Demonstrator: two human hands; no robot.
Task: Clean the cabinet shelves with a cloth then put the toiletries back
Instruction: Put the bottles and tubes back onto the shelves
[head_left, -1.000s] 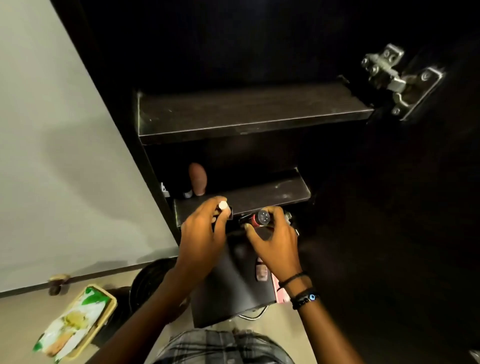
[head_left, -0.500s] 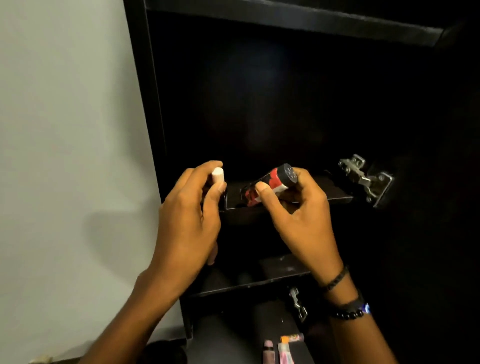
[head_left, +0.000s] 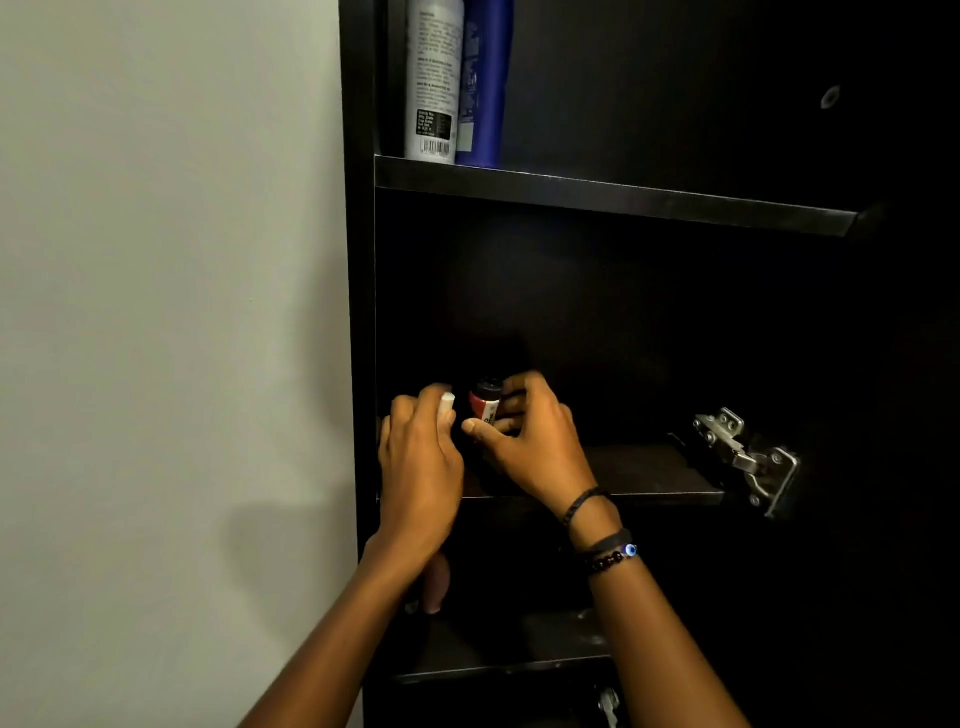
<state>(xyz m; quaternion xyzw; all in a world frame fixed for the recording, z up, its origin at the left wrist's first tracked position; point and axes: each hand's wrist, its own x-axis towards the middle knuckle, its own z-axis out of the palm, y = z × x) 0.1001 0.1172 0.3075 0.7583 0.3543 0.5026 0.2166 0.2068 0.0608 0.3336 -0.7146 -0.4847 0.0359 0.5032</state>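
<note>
Both hands reach into the dark cabinet at its middle shelf (head_left: 649, 475). My left hand (head_left: 421, 467) grips a small item with a white cap (head_left: 447, 402); its body is hidden in my fingers. My right hand (head_left: 530, 441) holds a small red and white bottle with a black cap (head_left: 484, 402), upright, at the left end of that shelf. Whether the bottle's base touches the shelf is hidden. On the shelf above (head_left: 613, 195) stand a grey spray can (head_left: 434, 83) and a blue bottle (head_left: 485, 83), side by side at the left.
A metal hinge (head_left: 748, 460) sticks out at the right end of the middle shelf. A lower shelf (head_left: 561, 639) shows below my wrists, with a brownish rounded item (head_left: 435, 582) on it. A plain wall (head_left: 171, 312) lies left of the cabinet.
My hands rose from the low shelf to the middle one, carrying both items. The red bottle turned from lying sideways to upright, and the view tilted up to show the cans above.
</note>
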